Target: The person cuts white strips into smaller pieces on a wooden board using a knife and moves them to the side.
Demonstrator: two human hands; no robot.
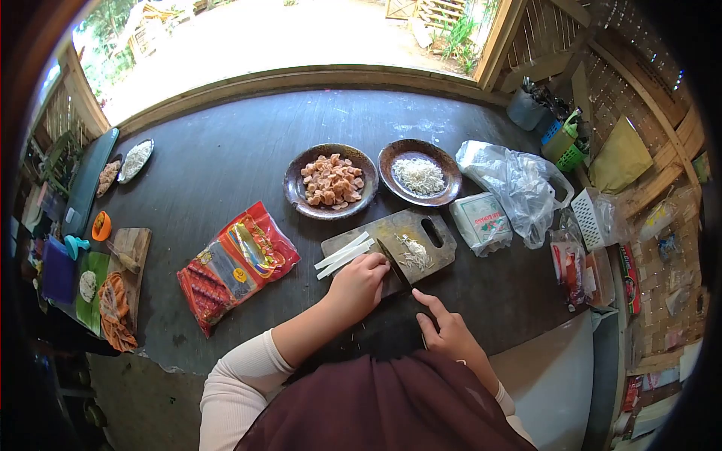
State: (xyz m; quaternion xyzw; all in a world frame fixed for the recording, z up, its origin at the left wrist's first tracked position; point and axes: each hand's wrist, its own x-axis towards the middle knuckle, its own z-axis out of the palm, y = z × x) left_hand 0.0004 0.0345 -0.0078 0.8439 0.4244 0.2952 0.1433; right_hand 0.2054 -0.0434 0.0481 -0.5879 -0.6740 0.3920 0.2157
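Note:
My left hand [359, 286] is closed over the near ends of long white strips [344, 254] lying on the wooden cutting board [376, 227]. In my right hand [453, 331] is a knife [394, 264], its forefinger stretched along the spine. The dark blade lies slantwise across the board, right beside my left fingertips. A small heap of finely cut white shreds [415, 254] sits to the right of the blade, below the board's handle hole.
Behind the board stand a bowl of sliced sausage [294, 197] and a plate of white shreds [385, 174]. A red sausage packet [239, 263] lies left. Rightward are a white packet [481, 223] and clear plastic bags [515, 184]. An orange cloth [118, 314] lies far left.

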